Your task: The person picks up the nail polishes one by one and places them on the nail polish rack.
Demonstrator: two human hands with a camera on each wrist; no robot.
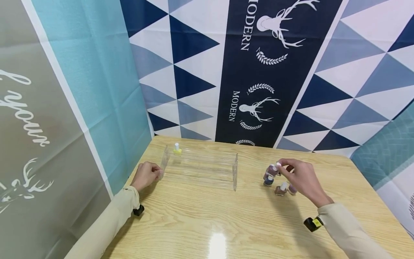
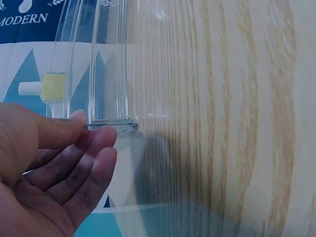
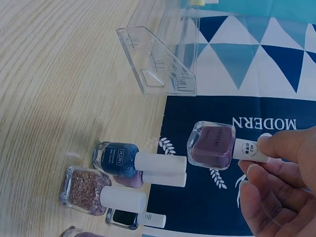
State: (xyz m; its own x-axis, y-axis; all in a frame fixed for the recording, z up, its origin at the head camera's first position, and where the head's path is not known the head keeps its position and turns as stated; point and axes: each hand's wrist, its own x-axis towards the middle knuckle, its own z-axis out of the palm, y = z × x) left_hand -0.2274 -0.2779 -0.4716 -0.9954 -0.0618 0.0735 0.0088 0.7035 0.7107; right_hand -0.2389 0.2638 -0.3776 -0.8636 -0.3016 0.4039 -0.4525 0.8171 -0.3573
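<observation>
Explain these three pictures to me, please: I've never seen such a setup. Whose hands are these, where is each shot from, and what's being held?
There is no machine here: a person works with two bare hands. The widest picture comes from a camera on the head, looking forward and down; the other two come from cameras on the left and right wrists.

On the wooden table stands a clear rack, with a yellow bottle at its back. The left hand pinches the rack's end. The right hand holds a purple bottle by its white cap. Near it are more small bottles, including a blue one and a glittery one. They look like nail polish.
</observation>
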